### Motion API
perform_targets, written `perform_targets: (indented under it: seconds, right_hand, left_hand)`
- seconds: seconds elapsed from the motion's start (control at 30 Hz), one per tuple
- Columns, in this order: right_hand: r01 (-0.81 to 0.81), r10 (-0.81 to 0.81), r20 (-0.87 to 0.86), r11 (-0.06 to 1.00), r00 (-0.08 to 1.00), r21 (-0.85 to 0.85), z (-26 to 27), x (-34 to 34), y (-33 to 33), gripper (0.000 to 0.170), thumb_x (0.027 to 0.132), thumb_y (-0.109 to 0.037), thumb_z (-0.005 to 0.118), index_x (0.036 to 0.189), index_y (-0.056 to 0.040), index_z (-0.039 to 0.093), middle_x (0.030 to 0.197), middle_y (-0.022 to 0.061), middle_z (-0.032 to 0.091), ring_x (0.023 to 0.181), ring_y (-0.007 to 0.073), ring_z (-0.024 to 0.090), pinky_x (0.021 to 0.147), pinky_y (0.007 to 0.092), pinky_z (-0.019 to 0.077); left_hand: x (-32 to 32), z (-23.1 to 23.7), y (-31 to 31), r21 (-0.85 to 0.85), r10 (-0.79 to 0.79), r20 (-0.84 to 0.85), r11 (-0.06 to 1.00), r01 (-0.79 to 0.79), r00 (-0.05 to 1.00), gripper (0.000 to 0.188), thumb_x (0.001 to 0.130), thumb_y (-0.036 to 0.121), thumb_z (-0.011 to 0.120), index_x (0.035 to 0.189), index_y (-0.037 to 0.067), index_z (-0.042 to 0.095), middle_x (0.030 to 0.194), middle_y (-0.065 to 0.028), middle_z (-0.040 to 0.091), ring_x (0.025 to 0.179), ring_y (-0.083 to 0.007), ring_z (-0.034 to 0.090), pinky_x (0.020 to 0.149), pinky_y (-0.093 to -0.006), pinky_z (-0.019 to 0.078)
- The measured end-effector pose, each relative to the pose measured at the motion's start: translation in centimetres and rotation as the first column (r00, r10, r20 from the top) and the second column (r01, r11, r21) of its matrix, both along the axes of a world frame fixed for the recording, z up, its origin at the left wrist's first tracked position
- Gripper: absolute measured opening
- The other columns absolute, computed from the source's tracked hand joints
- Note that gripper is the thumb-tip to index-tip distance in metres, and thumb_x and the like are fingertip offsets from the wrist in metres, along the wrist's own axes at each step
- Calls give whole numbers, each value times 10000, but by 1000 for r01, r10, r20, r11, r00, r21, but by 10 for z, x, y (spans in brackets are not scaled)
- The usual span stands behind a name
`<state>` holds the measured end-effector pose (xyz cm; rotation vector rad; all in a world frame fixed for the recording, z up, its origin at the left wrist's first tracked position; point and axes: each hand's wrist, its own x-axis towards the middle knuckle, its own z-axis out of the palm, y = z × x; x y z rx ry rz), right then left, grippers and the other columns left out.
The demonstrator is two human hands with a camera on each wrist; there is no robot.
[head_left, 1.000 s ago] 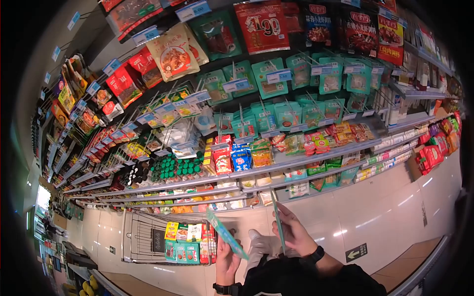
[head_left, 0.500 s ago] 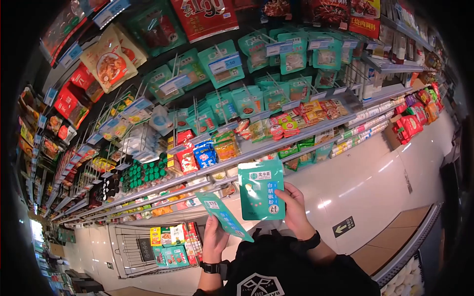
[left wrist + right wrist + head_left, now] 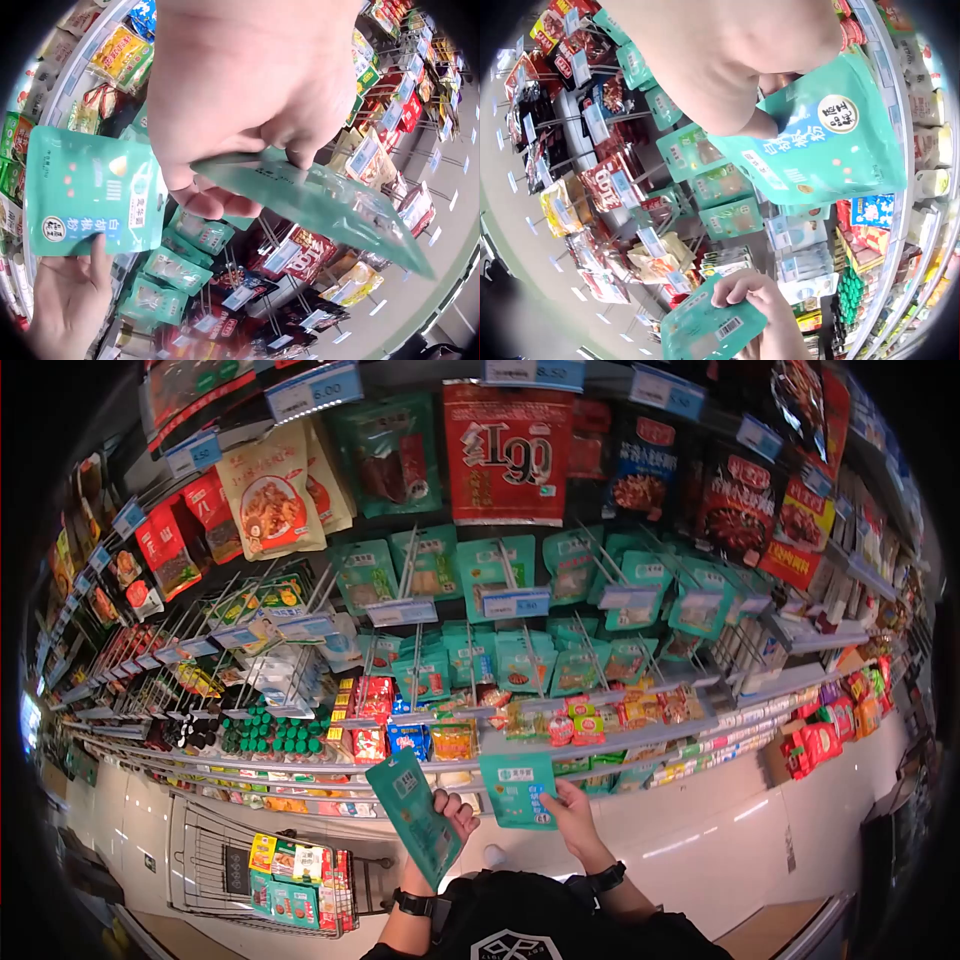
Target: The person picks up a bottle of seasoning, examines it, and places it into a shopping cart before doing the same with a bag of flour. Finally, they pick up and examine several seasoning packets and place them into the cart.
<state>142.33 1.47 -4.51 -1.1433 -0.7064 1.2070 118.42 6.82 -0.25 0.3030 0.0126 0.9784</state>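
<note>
In the head view my left hand [image 3: 456, 815] grips a green seasoning pouch [image 3: 415, 818], which is held tilted. The right wrist view shows a barcode on that pouch [image 3: 714, 330], with fingers curled over its edge. My right hand [image 3: 580, 822] pinches a second green pouch [image 3: 513, 790] by its side, thumb on the front. This pouch's printed front, with a blue panel and a round white mark, shows in the left wrist view [image 3: 94, 191]. The two pouches are held side by side in front of the shelf, a small gap between them.
A shopping cart [image 3: 190, 860] holding several packets stands on the floor at the lower left. Ahead, similar green pouches [image 3: 495, 575] hang on hooks, with red packs [image 3: 508, 455] above. Lower shelves [image 3: 640, 740] carry bagged goods and green-capped jars [image 3: 275, 730].
The right pouch, edge-on a second ago, has turned its printed front into view. The left pouch has swung more upright, its blue-panelled face turning out of sight. The head view has shifted too.
</note>
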Motion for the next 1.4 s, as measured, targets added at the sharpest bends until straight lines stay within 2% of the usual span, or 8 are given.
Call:
perform_targets:
  seconds: [0.43, 0.67, 0.87, 1.03, 1.07, 1.17, 1.27, 1.4]
  right_hand:
    - [-173, 182, 144, 982, 973, -76, -47, 14, 107, 246, 962, -65, 648, 1198, 1, 624, 1124, 50, 675, 1025, 108, 617, 899, 264, 483]
    - [-94, 93, -16, 995, 996, -30, -59, 12, 144, 192, 975, -49, 624, 1162, -5, 609, 1112, 51, 679, 1020, 116, 617, 919, 266, 468]
    - [-164, 164, -39, 986, 986, 0, -56, 12, 161, 191, 986, -58, 619, 1171, -11, 610, 1123, 41, 682, 1018, 101, 616, 914, 259, 468]
    - [-193, 195, -40, 980, 980, 41, -64, 15, 170, 195, 984, -52, 625, 1173, -15, 601, 1142, 37, 682, 1026, 88, 612, 909, 254, 468]
    - [-198, 199, -40, 980, 979, 35, -66, 16, 173, 195, 984, -52, 625, 1173, -15, 601, 1142, 37, 682, 1026, 88, 612, 909, 254, 468]
    - [-192, 193, -19, 980, 981, 54, -71, 16, 179, 190, 984, -48, 623, 1170, -21, 592, 1146, 38, 681, 1024, 85, 608, 909, 253, 467]
    - [-161, 164, -57, 986, 985, 51, -72, 16, 183, 207, 982, -85, 652, 1168, -13, 597, 1105, 15, 670, 950, 62, 587, 849, 234, 459]
    - [-193, 192, 18, 980, 981, 47, -56, 13, 190, 198, 984, -90, 650, 1159, -20, 592, 1087, 8, 671, 931, 56, 581, 835, 235, 457]
  left_hand:
    - [3, -12, 54, -50, 76, 96, 996, -71, 993, 437, 1013, 438, 448, 1255, 87, 538, 768, -22, 425, 645, -138, 416, 631, -298, 358]
    - [14, -5, 69, 3, 182, -113, 983, -182, 977, 604, 1015, 441, 455, 1511, 106, 374, 827, -64, 481, 705, -149, 420, 692, -301, 371]
    - [16, -28, 97, 50, 72, -69, 996, -69, 995, 664, 1032, 438, 424, 1600, 167, 213, 852, -113, 526, 676, -160, 425, 695, -329, 389]
    - [17, -45, 115, 46, -20, -252, 998, 33, 967, 719, 1043, 515, 389, 1627, 243, 70, 837, -147, 537, 619, -146, 411, 635, -293, 372]
    - [15, -50, 116, 41, -17, -251, 999, 28, 968, 719, 1043, 515, 389, 1627, 243, 70, 837, -147, 537, 619, -146, 411, 635, -293, 372]
    - [11, -56, 116, -15, -9, -212, 1000, 6, 977, 423, 1021, 296, 487, 1267, -47, 519, 857, -58, 474, 693, -111, 388, 647, -253, 359]
    - [11, -53, 120, 27, 15, -371, 1000, -5, 928, 374, 1018, 321, 492, 1003, -49, 544, 863, -44, 451, 700, -107, 391, 645, -239, 358]
    - [10, -56, 128, 93, -1, -302, 995, 30, 953, 379, 1017, 339, 492, 1015, -36, 541, 863, -47, 446, 704, -100, 391, 641, -231, 355]
